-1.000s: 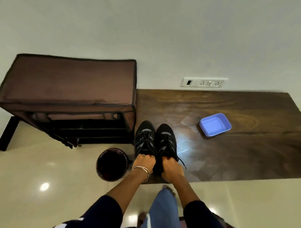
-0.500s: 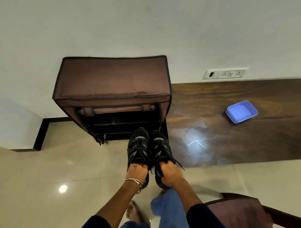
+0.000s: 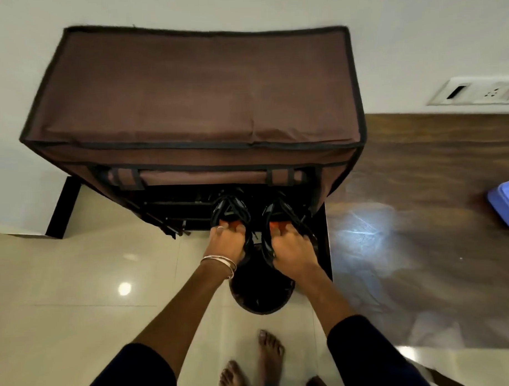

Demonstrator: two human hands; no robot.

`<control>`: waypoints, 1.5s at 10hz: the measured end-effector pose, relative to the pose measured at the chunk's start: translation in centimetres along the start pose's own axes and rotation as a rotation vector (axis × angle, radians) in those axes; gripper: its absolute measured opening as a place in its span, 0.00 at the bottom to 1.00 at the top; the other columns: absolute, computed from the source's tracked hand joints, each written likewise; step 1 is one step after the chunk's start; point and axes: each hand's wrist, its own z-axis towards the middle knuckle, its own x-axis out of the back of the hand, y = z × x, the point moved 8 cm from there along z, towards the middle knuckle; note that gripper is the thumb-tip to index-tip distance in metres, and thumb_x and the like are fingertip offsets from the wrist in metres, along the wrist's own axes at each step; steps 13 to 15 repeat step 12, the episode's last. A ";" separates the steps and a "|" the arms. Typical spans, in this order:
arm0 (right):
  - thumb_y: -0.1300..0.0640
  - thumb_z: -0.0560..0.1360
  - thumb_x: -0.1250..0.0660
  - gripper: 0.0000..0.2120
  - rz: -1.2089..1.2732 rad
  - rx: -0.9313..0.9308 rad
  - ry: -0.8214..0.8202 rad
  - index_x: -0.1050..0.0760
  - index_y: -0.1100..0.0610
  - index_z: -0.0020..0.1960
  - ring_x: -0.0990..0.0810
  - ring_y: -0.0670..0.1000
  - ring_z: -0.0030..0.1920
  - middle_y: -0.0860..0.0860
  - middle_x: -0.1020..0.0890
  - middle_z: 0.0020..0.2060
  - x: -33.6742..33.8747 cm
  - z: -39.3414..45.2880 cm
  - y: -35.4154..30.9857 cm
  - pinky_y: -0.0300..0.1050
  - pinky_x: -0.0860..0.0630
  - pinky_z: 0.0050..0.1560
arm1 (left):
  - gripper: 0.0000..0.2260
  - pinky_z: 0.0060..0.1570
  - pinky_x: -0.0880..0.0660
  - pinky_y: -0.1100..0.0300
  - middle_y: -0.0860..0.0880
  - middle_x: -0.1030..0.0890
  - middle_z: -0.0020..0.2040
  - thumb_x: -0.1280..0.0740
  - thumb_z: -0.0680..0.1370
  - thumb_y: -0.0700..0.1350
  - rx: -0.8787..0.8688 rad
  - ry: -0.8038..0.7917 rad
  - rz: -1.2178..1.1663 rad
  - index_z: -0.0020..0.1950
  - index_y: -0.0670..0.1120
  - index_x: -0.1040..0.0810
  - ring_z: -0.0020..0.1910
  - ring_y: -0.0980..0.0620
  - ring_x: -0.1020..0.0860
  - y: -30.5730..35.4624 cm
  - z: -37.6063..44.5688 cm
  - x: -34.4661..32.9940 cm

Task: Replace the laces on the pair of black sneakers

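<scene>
Two black sneakers with black laces and orange insoles point into the open front of a brown fabric shoe rack (image 3: pixel 197 88). My left hand (image 3: pixel 226 244) grips the heel of the left sneaker (image 3: pixel 230 211), fingers hooked inside the opening. My right hand (image 3: pixel 292 249) grips the heel of the right sneaker (image 3: pixel 280 212) the same way. The toes of both shoes are hidden in the rack's dark shelf space.
A dark round bin (image 3: pixel 261 293) stands on the tiled floor right under my hands. A wooden tabletop (image 3: pixel 421 216) lies to the right with a blue plastic container (image 3: pixel 507 202) at its edge. A wall socket panel (image 3: pixel 475 94) sits above it. My bare feet (image 3: pixel 253 363) are below.
I have carried both sneakers off the wooden table leftward and moved them to the open front of the shoe rack; the view has swung left and closer to the rack.
</scene>
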 end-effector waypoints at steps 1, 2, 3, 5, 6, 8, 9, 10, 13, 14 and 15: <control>0.59 0.75 0.34 0.29 -0.040 0.012 0.054 0.40 0.62 0.72 0.32 0.62 0.68 0.61 0.32 0.66 0.3 4.2 0.9 0.60 0.30 0.64 | 0.23 0.60 0.35 0.55 0.42 0.24 0.61 0.36 0.76 0.43 0.002 0.046 0.039 0.70 0.42 0.35 0.67 0.42 0.32 -0.7 4.4 -0.2; 0.59 0.76 0.34 0.24 -0.056 0.012 0.137 0.35 0.61 0.70 0.29 0.60 0.66 0.59 0.28 0.63 1.7 8.3 1.9 0.58 0.28 0.61 | 0.24 0.62 0.36 0.53 0.42 0.24 0.62 0.37 0.77 0.44 0.008 0.075 0.056 0.71 0.42 0.37 0.69 0.42 0.34 -1.7 8.5 -0.5; 0.60 0.77 0.35 0.20 -0.060 0.001 0.170 0.33 0.60 0.68 0.25 0.61 0.62 0.59 0.24 0.59 1.7 10.7 2.1 0.57 0.25 0.57 | 0.23 0.63 0.36 0.53 0.43 0.23 0.61 0.36 0.77 0.44 0.009 0.108 0.083 0.71 0.43 0.35 0.68 0.42 0.32 -2.1 11.0 -0.9; 0.62 0.79 0.38 0.14 -0.102 -0.034 0.157 0.27 0.59 0.64 0.21 0.64 0.56 0.60 0.20 0.53 0.6 14.3 1.4 0.56 0.23 0.52 | 0.22 0.68 0.40 0.50 0.43 0.24 0.62 0.35 0.77 0.43 -0.009 0.107 0.079 0.71 0.45 0.34 0.67 0.41 0.31 -2.9 14.6 -1.8; 0.63 0.79 0.38 0.16 -0.076 -0.041 0.137 0.30 0.60 0.66 0.22 0.64 0.58 0.60 0.21 0.55 -0.6 15.0 1.3 0.56 0.24 0.53 | 0.23 0.69 0.41 0.51 0.42 0.25 0.65 0.37 0.79 0.43 0.001 0.109 0.068 0.73 0.45 0.37 0.71 0.42 0.36 -3.3 15.4 -3.6; 0.60 0.80 0.37 0.18 -0.009 -0.070 0.106 0.32 0.60 0.69 0.24 0.64 0.61 0.62 0.23 0.58 -0.9 15.9 1.6 0.58 0.25 0.55 | 0.29 0.72 0.47 0.54 0.42 0.32 0.72 0.36 0.79 0.47 -0.008 0.188 -0.012 0.77 0.44 0.43 0.73 0.43 0.39 -4.0 15.4 -4.4; 0.62 0.78 0.35 0.25 -0.031 -0.065 0.111 0.37 0.58 0.73 0.29 0.63 0.66 0.61 0.26 0.63 -0.7 15.5 1.6 0.63 0.29 0.62 | 0.30 0.74 0.48 0.54 0.42 0.35 0.73 0.36 0.78 0.49 -0.006 0.210 -0.076 0.77 0.44 0.44 0.73 0.42 0.39 -4.3 14.4 -3.9; 0.62 0.75 0.32 0.36 -0.083 -0.047 0.133 0.45 0.54 0.77 0.42 0.61 0.74 0.59 0.35 0.71 0.3 13.0 1.2 0.67 0.37 0.67 | 0.28 0.72 0.42 0.54 0.41 0.37 0.74 0.36 0.78 0.45 0.008 0.232 -0.189 0.76 0.43 0.41 0.71 0.41 0.36 -5.0 11.4 -2.6; 0.61 0.76 0.34 0.26 0.011 -0.002 0.141 0.35 0.55 0.73 0.34 0.59 0.67 0.56 0.29 0.65 4.3 6.3 0.1 0.63 0.34 0.62 | 0.24 0.64 0.30 0.49 0.42 0.33 0.69 0.36 0.77 0.40 0.038 0.225 -0.444 0.73 0.45 0.35 0.66 0.41 0.31 -4.6 4.0 2.1; 0.61 0.76 0.34 0.26 0.011 -0.002 0.141 0.35 0.55 0.73 0.34 0.59 0.67 0.56 0.29 0.65 4.3 6.3 0.1 0.63 0.34 0.62 | 0.24 0.64 0.30 0.49 0.42 0.33 0.69 0.36 0.77 0.40 0.038 0.225 -0.444 0.73 0.45 0.35 0.66 0.41 0.31 -4.6 4.0 2.1; 0.61 0.76 0.34 0.26 0.011 -0.002 0.141 0.35 0.55 0.73 0.34 0.59 0.67 0.56 0.29 0.65 4.3 6.3 0.1 0.63 0.34 0.62 | 0.24 0.64 0.30 0.49 0.42 0.33 0.69 0.36 0.77 0.40 0.038 0.225 -0.444 0.73 0.45 0.35 0.66 0.41 0.31 -4.6 4.0 2.1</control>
